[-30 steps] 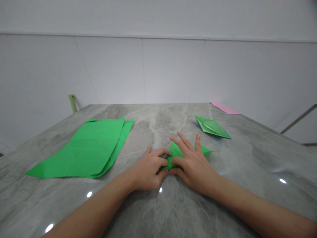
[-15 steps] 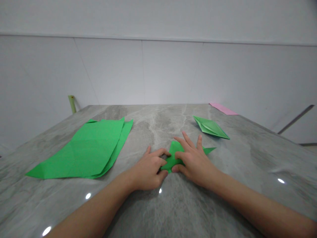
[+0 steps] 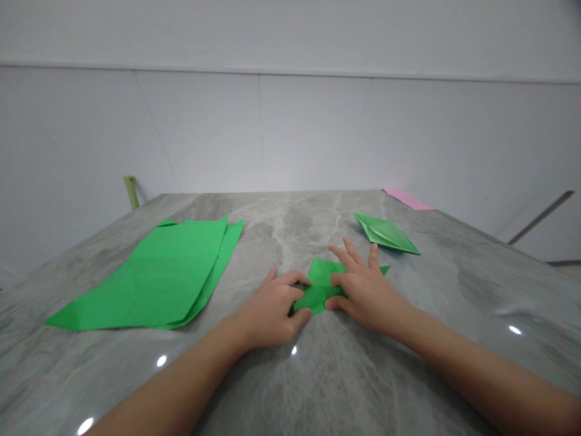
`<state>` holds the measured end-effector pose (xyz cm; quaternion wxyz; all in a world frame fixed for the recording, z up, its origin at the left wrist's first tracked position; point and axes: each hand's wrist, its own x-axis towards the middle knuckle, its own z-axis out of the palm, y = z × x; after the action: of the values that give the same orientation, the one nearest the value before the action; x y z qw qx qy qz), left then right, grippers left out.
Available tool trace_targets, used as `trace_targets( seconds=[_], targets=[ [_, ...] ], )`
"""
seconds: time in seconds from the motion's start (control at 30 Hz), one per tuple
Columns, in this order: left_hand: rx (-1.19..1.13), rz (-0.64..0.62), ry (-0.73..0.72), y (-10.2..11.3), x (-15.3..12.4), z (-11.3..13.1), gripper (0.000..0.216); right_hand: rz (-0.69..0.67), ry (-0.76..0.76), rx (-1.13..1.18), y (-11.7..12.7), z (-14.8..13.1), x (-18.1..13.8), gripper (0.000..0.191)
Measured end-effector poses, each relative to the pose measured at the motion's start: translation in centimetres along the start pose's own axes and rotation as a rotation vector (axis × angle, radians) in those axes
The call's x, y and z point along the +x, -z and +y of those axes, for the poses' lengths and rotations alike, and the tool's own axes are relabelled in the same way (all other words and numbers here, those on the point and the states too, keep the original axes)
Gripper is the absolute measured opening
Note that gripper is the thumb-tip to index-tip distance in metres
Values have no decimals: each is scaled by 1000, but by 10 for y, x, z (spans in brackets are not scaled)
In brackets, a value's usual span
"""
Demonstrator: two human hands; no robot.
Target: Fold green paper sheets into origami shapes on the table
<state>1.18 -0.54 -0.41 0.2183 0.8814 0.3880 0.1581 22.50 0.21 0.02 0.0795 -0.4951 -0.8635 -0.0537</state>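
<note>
A folded green paper [image 3: 320, 281] lies on the table [image 3: 318, 375], long axis running left to right between both hands: the left hand [image 3: 272, 306] pinches its left end with curled fingers, while the right hand [image 3: 365, 290] presses flat, fingers spread, on its right half.

You have bare counter [image 3: 445, 339] along the near and right edges; green sheets [image 3: 158, 272] cover the left side, and a folded green shape [image 3: 385, 233] lies far right.

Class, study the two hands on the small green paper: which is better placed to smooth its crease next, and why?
Probably the right hand: it lies flat, fingers spread, on the small green paper. The left hand is curled, pinching the paper's near corner, so it suits anchoring.
</note>
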Motion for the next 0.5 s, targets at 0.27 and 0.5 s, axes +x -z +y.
trace_targets(
  seconds=[0.27, 0.5],
  targets=[
    [4, 53, 25, -5, 2, -4, 7, 15, -29, 31, -4, -8, -3, 27],
    [13, 60, 4, -1, 1, -8, 4, -60, -145, -18, -1, 7, 1, 33]
  ],
)
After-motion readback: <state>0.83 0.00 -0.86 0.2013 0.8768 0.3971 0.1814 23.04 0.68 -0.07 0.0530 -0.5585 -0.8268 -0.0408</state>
